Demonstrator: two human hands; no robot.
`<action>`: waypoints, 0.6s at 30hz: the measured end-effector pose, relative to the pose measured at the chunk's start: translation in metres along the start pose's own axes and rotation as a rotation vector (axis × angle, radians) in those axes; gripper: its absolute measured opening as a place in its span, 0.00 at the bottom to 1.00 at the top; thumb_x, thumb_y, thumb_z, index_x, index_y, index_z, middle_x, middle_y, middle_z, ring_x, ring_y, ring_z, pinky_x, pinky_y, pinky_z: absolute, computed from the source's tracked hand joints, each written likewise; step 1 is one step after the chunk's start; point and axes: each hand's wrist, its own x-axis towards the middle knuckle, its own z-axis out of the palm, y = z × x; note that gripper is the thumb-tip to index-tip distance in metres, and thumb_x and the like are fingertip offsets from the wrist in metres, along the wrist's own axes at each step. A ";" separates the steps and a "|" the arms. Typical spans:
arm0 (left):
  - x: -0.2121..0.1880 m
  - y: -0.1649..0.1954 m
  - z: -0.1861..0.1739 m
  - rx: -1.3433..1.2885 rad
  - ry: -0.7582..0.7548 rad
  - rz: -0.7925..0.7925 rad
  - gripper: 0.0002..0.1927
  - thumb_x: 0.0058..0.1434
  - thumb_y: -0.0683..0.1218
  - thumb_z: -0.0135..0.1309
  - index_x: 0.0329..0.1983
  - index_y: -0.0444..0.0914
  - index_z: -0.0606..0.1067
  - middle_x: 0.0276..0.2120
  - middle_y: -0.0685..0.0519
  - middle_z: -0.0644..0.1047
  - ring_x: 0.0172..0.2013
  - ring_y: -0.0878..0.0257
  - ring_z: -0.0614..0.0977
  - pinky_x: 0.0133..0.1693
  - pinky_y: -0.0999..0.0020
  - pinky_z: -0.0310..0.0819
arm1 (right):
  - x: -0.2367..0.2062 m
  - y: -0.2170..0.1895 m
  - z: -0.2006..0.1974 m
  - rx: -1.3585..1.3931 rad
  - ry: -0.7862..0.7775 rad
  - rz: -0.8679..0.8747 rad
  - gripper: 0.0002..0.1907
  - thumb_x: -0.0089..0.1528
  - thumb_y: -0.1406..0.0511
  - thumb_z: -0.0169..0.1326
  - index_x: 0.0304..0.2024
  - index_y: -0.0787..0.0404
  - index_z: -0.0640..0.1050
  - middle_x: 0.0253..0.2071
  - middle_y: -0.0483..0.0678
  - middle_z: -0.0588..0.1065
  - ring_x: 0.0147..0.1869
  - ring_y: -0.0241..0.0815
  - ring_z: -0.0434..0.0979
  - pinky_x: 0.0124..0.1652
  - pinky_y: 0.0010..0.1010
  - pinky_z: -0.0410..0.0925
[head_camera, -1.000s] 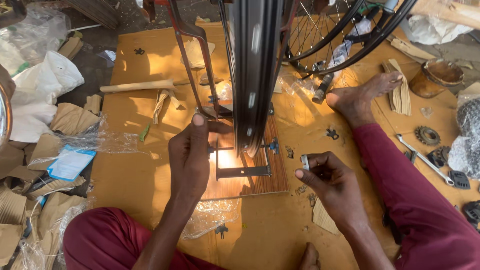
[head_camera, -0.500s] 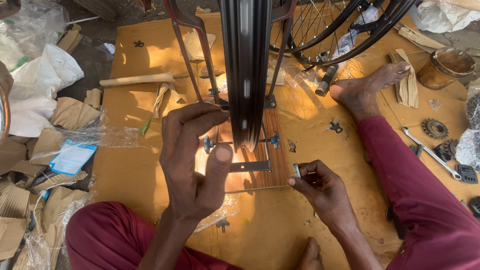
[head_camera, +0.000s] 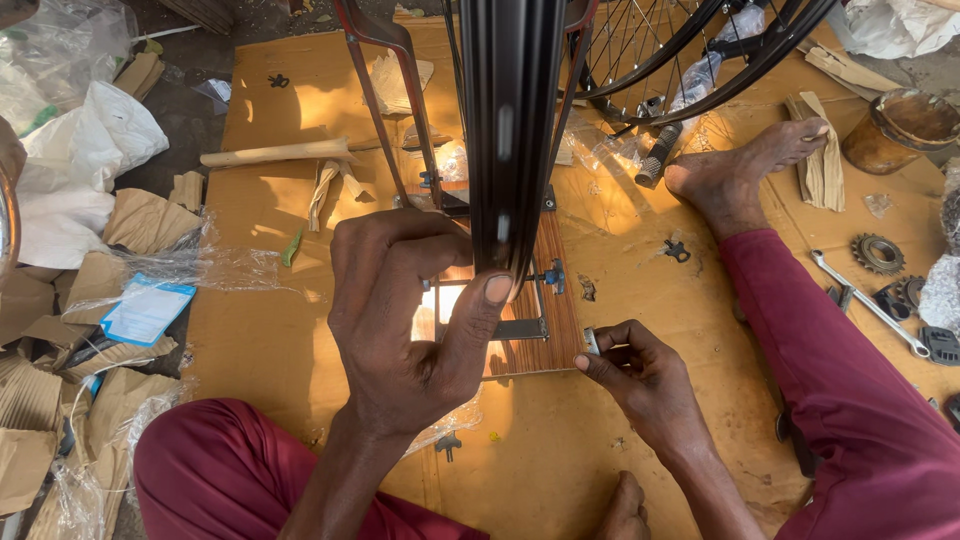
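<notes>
Item: black rim (head_camera: 510, 130), standing upright in a truing stand (head_camera: 385, 90) on a wood-grain board (head_camera: 560, 320), all on cardboard (head_camera: 270, 340) laid on the ground.

Left hand (head_camera: 400, 320): wrapped around the lower rim, thumb tip pressed on its edge, fingers closed against the far side.

Right hand (head_camera: 640, 385): off the rim, just right of the board, fingertips pinched together on a small metal piece (head_camera: 590, 340) (kind too small to tell).

Surroundings: spoked wheels (head_camera: 690, 50) behind; spanner (head_camera: 865, 300) and sprocket (head_camera: 878, 252) at right; wooden handle (head_camera: 275, 152) at left; a bare foot (head_camera: 735, 175) resting on the cardboard.

Progress, by judgement: rim mounted in the stand and steadied; the small piece not yet fitted; loose hardware scattered about suggests assembly is midway.
</notes>
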 end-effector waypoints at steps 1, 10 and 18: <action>0.000 -0.001 0.001 -0.001 0.001 0.005 0.10 0.69 0.48 0.62 0.42 0.37 0.76 0.42 0.51 0.77 0.44 0.59 0.74 0.47 0.65 0.66 | 0.001 0.001 0.000 0.018 -0.009 -0.042 0.11 0.57 0.64 0.66 0.36 0.62 0.78 0.28 0.44 0.78 0.33 0.30 0.73 0.31 0.23 0.67; -0.002 -0.004 0.003 0.013 0.003 0.015 0.09 0.68 0.48 0.61 0.40 0.38 0.76 0.41 0.51 0.78 0.44 0.60 0.75 0.47 0.65 0.66 | 0.003 0.006 0.000 -0.061 -0.014 0.039 0.11 0.57 0.63 0.65 0.36 0.62 0.79 0.29 0.47 0.79 0.35 0.34 0.78 0.35 0.29 0.72; -0.003 -0.004 0.001 0.012 -0.011 0.012 0.09 0.69 0.48 0.61 0.41 0.37 0.76 0.41 0.51 0.78 0.44 0.60 0.75 0.48 0.65 0.66 | 0.002 0.007 0.001 -0.059 -0.009 0.048 0.11 0.57 0.63 0.65 0.37 0.62 0.79 0.29 0.47 0.79 0.35 0.35 0.77 0.35 0.29 0.71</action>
